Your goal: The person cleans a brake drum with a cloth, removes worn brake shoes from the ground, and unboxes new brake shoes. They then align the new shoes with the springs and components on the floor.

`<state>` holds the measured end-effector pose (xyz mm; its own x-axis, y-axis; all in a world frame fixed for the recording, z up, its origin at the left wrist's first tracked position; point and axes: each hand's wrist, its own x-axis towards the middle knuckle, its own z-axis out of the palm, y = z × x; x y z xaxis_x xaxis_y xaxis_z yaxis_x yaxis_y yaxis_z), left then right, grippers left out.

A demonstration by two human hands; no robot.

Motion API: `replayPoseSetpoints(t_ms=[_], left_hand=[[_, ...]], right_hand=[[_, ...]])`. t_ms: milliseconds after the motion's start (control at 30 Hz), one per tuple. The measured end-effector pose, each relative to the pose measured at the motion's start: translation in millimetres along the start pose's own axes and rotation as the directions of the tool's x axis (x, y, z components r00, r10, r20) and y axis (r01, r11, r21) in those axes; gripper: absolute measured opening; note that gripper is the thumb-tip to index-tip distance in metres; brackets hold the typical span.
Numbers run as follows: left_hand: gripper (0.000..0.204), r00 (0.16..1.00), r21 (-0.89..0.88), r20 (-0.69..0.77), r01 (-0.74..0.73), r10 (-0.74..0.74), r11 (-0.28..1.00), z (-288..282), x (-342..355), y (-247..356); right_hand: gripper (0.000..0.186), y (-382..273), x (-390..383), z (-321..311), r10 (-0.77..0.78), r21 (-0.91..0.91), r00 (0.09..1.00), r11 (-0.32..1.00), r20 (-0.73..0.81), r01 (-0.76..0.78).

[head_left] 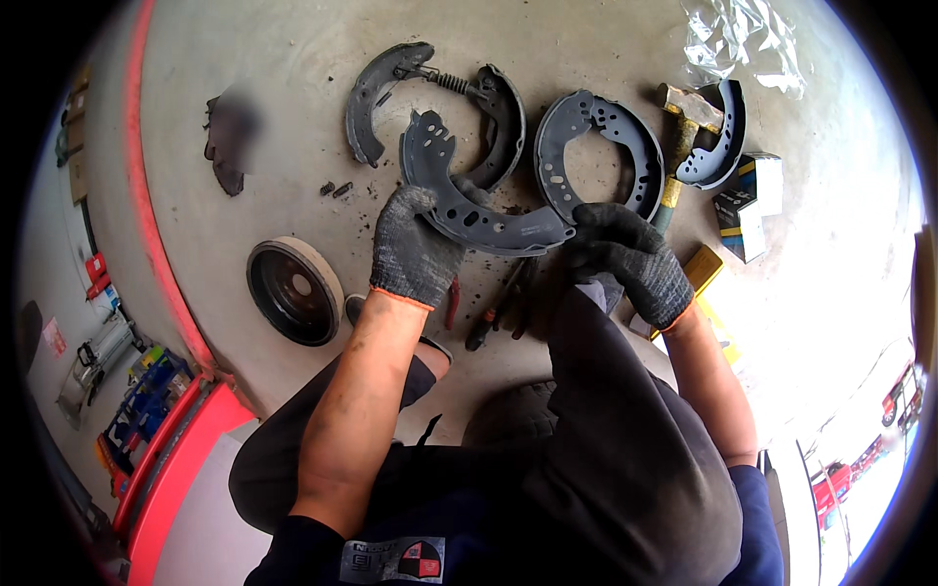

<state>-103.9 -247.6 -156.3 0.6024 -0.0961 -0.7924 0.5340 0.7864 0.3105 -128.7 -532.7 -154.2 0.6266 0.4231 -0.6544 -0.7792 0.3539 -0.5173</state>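
Both my hands wear dark knit work gloves with orange cuffs. A curved dark grey brake shoe point(479, 217) with several holes is lifted off the floor between them. My left hand point(418, 249) is closed round its middle-left part. My right hand point(630, 259) pinches its right end with the fingertips. Beyond it on the floor lies a worn pair of brake shoes point(376, 98), joined by an adjuster and a coil spring point(452, 83). Right of that, two clean brake shoes point(645, 146) form a ring.
A brake drum point(293, 291) lies left of my left arm. At the right are a hammer point(682, 137), another brake shoe point(718, 146), a small box point(747, 205) and clear plastic wrap point(747, 44). Pliers point(452, 303) and a screwdriver point(481, 330) lie beneath my hands. A dirty dark glove point(227, 171) lies farther left.
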Motion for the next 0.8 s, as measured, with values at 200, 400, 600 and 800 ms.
replayPoseSetpoints(t_ms=[200, 400, 600, 800], left_hand=[[0.048, 0.998, -0.074, -0.063, 0.018, -0.022, 0.997, 5.8, -11.7, -4.2], [0.062, 0.968, 0.319, 0.192, -0.219, 0.163, 0.922, 5.6, -16.6, -20.7], [0.062, 0.984, 0.579, 0.157, -0.164, 0.088, 0.798, 18.4, -30.7, -34.7], [0.048, 0.879, 0.742, 0.366, -0.474, 0.306, 0.474, 27.2, -24.6, -68.5]], right_hand=[[0.051, 11.0, 5.9, 17.2, 0.025, -0.109, 0.992, 0.994, 0.124, -0.011], [0.052, 25.8, 5.8, -1.0, -0.110, -0.483, 0.991, 0.865, 0.080, 0.135], [0.063, 9.1, 12.3, 14.3, -0.174, -0.786, 0.941, 0.518, 0.290, 0.338], [0.070, 54.1, 53.4, 11.2, -0.383, -0.788, 0.923, 0.557, 0.035, 0.262]])
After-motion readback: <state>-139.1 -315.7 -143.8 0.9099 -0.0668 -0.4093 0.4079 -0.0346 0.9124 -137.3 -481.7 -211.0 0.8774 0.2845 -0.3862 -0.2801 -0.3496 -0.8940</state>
